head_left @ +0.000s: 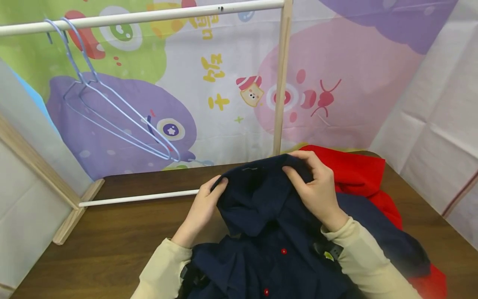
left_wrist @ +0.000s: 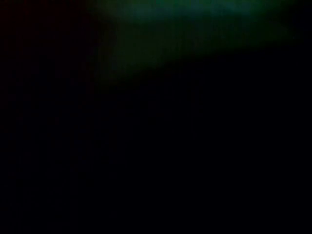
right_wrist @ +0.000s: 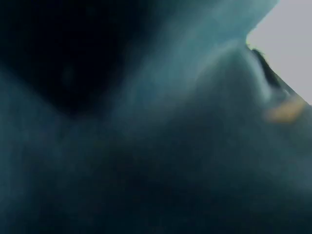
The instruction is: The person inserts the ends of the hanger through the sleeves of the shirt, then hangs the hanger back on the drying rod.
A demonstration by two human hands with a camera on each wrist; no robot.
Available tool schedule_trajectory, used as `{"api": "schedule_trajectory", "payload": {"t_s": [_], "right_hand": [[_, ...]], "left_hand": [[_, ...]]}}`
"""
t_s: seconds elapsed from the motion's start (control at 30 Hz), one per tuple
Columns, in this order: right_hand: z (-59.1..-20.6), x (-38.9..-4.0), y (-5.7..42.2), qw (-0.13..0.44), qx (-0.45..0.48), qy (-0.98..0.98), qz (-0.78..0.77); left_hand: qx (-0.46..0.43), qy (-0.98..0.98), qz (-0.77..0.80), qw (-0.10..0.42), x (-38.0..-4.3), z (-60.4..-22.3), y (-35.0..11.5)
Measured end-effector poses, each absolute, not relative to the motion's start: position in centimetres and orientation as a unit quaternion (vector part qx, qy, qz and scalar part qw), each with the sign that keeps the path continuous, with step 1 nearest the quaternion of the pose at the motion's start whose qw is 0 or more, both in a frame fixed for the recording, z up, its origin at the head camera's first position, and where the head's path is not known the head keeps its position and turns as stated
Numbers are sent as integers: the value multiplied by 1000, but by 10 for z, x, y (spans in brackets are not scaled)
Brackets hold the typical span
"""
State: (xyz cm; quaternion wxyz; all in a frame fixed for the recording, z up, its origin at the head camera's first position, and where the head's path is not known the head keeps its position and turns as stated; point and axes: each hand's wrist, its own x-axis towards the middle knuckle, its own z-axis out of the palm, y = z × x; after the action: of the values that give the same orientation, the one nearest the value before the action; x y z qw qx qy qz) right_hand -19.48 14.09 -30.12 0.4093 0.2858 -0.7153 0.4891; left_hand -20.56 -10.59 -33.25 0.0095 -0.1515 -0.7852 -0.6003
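Observation:
A navy shirt with red buttons is held up by its collar in the head view, its lower part running out of the bottom of the frame. My left hand pinches the collar's left end between thumb and fingers. On the other side my right hand grips the collar's right part, thumb in front and fingers behind the cloth. Dark cloth fills most of the right wrist view, close to the lens. The left wrist view is almost wholly black.
Two light blue hangers hang from the white rail of a wooden-legged rack at the left. A white lower bar crosses the brown table. Red cloth and another navy piece lie heaped at the right.

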Motion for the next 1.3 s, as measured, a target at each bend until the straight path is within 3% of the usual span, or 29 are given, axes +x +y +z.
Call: {"api": "schedule_trajectory", "payload": {"t_s": [0.47, 0.8, 1.3], "right_hand": [[-304, -204, 151, 394, 273, -766, 429], [-308, -212, 159, 407, 246, -754, 453], [-308, -215, 168, 419, 209, -682, 562]], "left_hand": [[-157, -786, -597, 37, -208, -326, -114], [-229, -783, -577, -33, -200, -317, -122], [-359, -774, -509, -117, -207, -345, -123]]}}
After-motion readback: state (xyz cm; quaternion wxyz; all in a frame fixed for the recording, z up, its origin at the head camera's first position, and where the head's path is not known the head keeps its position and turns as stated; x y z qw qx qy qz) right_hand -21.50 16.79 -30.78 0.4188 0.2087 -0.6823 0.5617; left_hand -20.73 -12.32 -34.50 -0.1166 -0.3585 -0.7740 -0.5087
